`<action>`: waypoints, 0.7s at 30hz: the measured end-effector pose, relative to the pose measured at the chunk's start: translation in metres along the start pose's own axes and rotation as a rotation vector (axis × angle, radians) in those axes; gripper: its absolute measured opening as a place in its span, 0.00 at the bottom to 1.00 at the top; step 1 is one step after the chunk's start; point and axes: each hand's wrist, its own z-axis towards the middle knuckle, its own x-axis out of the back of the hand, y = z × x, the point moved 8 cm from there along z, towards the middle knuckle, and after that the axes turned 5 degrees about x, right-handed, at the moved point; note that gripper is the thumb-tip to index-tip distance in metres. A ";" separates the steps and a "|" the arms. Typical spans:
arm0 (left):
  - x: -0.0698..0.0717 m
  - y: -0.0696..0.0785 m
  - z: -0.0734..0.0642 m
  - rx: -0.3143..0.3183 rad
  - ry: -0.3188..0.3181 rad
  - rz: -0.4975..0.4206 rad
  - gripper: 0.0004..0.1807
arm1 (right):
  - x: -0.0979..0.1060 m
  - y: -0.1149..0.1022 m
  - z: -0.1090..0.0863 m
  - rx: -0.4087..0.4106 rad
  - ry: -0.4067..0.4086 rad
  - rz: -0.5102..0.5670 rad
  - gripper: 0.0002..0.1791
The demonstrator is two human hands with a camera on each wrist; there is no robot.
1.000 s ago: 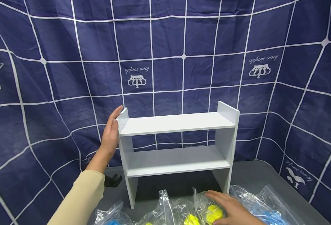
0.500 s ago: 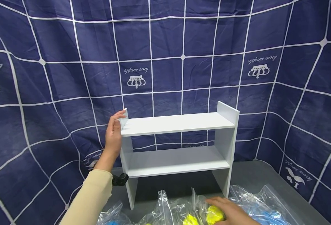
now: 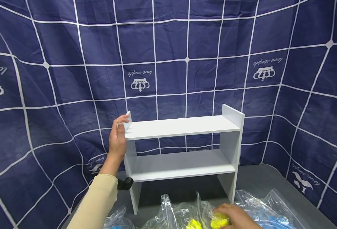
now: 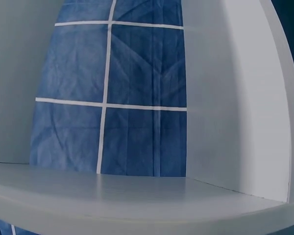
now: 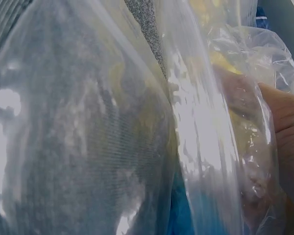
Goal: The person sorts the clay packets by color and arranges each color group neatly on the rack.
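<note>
My left hand [image 3: 118, 136] is at the upper left side panel of a white two-tier shelf [image 3: 182, 127], its bent fingers gripping the panel's edge. The left wrist view looks into the shelf's white board [image 4: 137, 196] and side wall [image 4: 210, 98]; the hand is outside that frame. Low on the right, my right hand [image 3: 234, 218] curls its fingers over a yellow crumpled lump [image 3: 218, 221] in a clear plastic bag [image 3: 205, 208]. In the right wrist view the hand [image 5: 289, 132] is partly behind the clear plastic [image 5: 196, 122], which blurs the fingers and the yellow.
Another yellow lump [image 3: 193, 224] lies in a bag beside it. Zip bags with blue contents stand at the right [image 3: 271, 210] and at the left front [image 3: 117, 221]. A blue gridded curtain [image 3: 168, 47] encloses the grey table [image 3: 257, 178].
My left hand has gone from lying flat along the panel's outer side to bending its fingers around its edge. The right hand has lowered and closed over the yellow lump.
</note>
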 end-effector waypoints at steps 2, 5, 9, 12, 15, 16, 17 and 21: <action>-0.001 0.000 0.000 0.000 -0.001 -0.003 0.18 | 0.002 0.000 -0.001 0.004 0.005 0.017 0.27; -0.002 0.000 -0.001 -0.004 0.000 0.007 0.17 | 0.005 -0.002 -0.001 0.017 0.015 0.041 0.25; -0.001 0.000 -0.001 -0.010 0.008 0.010 0.17 | 0.015 -0.007 0.000 0.024 0.039 0.041 0.23; 0.000 -0.001 -0.001 -0.010 0.012 0.017 0.17 | 0.027 -0.012 0.001 0.008 0.071 0.006 0.23; 0.001 -0.001 -0.001 -0.012 0.012 0.017 0.17 | 0.043 -0.016 0.004 -0.016 0.105 -0.050 0.23; 0.001 -0.001 0.000 -0.015 0.012 0.014 0.17 | 0.049 -0.017 0.006 -0.019 0.120 -0.070 0.23; 0.001 -0.001 0.000 -0.018 0.013 0.010 0.17 | 0.055 -0.019 0.007 -0.021 0.131 -0.079 0.23; 0.002 0.000 0.001 -0.017 0.018 0.016 0.17 | 0.083 -0.028 0.017 -0.004 0.207 -0.137 0.26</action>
